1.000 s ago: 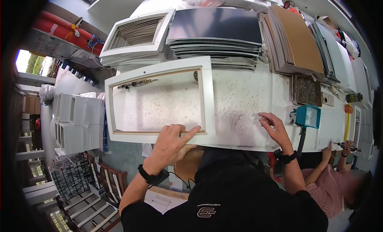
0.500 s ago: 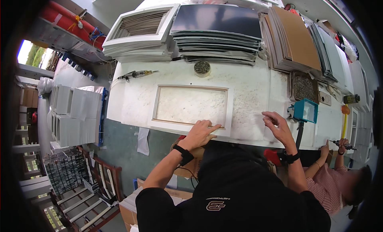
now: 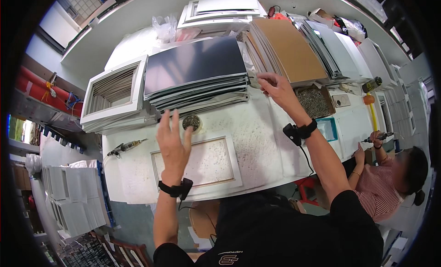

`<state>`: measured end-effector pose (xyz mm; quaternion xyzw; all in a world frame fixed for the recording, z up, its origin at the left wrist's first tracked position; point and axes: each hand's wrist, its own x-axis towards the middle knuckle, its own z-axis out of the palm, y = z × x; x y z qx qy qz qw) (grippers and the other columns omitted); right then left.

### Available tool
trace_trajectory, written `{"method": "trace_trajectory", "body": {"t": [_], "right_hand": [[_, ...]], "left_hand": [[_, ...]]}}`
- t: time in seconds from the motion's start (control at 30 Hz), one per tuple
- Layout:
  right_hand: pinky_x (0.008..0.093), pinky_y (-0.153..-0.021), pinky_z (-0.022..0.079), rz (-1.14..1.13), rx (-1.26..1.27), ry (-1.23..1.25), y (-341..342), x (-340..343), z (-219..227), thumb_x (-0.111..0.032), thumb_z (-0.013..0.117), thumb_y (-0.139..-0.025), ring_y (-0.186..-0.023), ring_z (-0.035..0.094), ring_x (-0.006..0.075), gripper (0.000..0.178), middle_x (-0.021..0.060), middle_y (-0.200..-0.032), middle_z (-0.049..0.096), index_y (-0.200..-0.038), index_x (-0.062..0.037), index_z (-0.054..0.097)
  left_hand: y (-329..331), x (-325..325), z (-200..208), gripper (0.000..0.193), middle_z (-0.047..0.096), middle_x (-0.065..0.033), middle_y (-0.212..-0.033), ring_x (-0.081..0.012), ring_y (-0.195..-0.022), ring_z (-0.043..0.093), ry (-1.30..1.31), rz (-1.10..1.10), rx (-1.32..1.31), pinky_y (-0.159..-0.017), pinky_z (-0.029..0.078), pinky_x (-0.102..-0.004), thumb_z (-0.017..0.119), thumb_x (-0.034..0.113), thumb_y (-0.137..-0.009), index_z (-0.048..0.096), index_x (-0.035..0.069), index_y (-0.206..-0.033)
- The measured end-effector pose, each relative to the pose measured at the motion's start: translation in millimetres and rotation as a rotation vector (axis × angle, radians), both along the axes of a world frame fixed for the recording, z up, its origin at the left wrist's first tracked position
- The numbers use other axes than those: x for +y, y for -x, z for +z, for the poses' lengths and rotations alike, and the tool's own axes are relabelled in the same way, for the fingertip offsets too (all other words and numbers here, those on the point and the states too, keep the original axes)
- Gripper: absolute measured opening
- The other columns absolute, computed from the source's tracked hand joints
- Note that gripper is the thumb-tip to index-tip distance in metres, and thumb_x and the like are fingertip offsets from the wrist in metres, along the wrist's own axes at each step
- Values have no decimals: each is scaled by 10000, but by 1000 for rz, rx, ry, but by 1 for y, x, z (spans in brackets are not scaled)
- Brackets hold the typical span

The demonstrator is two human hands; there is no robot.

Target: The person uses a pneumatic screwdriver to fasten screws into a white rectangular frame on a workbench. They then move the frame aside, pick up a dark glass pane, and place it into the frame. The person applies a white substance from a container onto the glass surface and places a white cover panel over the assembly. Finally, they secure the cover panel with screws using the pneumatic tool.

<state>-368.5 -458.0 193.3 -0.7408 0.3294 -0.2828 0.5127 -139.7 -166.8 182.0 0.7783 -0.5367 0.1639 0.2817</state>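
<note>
A white picture frame (image 3: 138, 175) lies flat on the speckled white worktable (image 3: 271, 138), its opening showing the table. My left hand (image 3: 172, 143) hovers over the frame's upper edge, fingers spread, holding nothing. My right hand (image 3: 275, 89) reaches far forward to the edge of a stack of brown backing boards (image 3: 289, 51), fingers curled at the stack's near corner; whether it grips a board is unclear. A stack of dark glass sheets (image 3: 195, 72) lies between the two hands at the back.
A pile of white frames (image 3: 117, 95) sits back left, a small round tin (image 3: 191, 122) behind the frame, a hand tool (image 3: 124, 147) at left, a box of small metal parts (image 3: 314, 101) at right. A seated person (image 3: 390, 179) works at right.
Both hands have lifted off the frame, which now lies flat. My left hand has risen above its upper edge; my right hand has reached forward to the brown boards.
</note>
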Motion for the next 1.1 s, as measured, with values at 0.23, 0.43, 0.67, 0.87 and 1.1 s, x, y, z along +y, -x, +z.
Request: {"method": "trace_trajectory", "body": {"t": [0.23,0.43,0.67,0.87,1.1], "right_hand": [[266,-754,550,-27,80,-43,-51,-40,12,-295,683,-994,-816,650,101,433,62,-951,708,-1260,47,675],[278,-736,535,-9,69,-43,-61,-42,16,-275,702,-955,-781,672,136,420,94,-910,729,-1182,78,699],[259,-708,539,15,51,-210,-60,-69,5,-198,744,-932,-756,652,114,372,63,-900,706,-1178,76,695],[261,-710,577,1,71,-384,-61,-82,4,-184,788,-921,-752,655,114,347,56,-887,683,-1147,55,676],[264,-676,573,91,69,-322,-59,-85,-9,-220,721,-982,-690,611,94,266,20,-795,633,-1008,38,663]], "left_hand": [[-115,-67,15,571,558,-267,-1417,-409,-1323,506,-170,349,78,-1093,406,-497,618,343,-1022,527,-51,-1426],[-123,-72,-3,561,631,-237,-1332,-422,-1232,565,-77,356,9,-1053,435,-494,702,350,-963,589,-24,-1365],[-102,-73,4,523,620,-200,-1350,-374,-1272,542,-48,330,116,-1084,381,-501,710,301,-957,583,28,-1385],[-100,-72,-9,454,610,-192,-1359,-364,-1272,540,-13,303,-25,-1087,379,-496,679,249,-970,593,39,-1364],[-97,-71,-9,430,600,-206,-1366,-373,-1283,531,-27,287,-33,-1093,380,-504,664,228,-974,603,28,-1350]]}}
